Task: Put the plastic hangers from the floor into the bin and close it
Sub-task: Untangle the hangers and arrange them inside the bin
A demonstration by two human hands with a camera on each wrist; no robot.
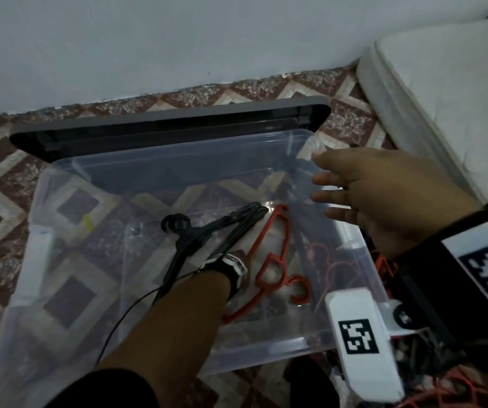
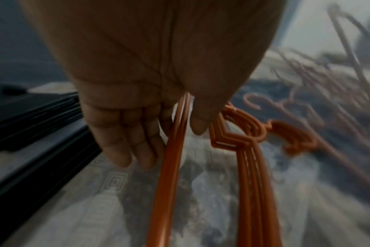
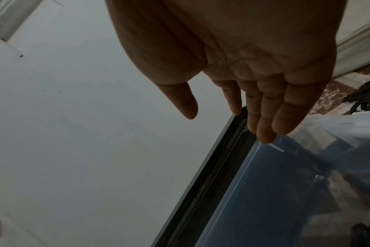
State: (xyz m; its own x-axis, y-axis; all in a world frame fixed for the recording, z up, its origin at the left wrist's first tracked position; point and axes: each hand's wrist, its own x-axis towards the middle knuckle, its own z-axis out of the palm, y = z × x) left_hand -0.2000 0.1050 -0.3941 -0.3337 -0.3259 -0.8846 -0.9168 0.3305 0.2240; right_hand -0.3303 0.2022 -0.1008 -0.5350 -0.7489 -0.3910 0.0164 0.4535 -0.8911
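A clear plastic bin (image 1: 178,154) stands open on the floor, its grey lid (image 1: 163,122) lying behind it by the wall. Inside lie black hangers (image 1: 216,228) and red hangers (image 1: 275,245). My left arm reaches down into the bin. In the left wrist view my left hand (image 2: 171,142) holds a bar of the red hangers (image 2: 249,175) between thumb and curled fingers, with the black hangers (image 2: 36,113) beside it. My right hand (image 1: 325,178) hovers empty over the bin's far right corner, fingers straight. The right wrist view shows the right hand (image 3: 226,127) above the lid (image 3: 211,183).
More red and black hangers (image 1: 457,384) lie tangled on the tiled floor at the lower right. A white mattress (image 1: 443,98) borders the right side, and a wall (image 1: 148,39) runs behind the lid. Crumpled clear plastic (image 1: 30,260) lies along the bin's left side.
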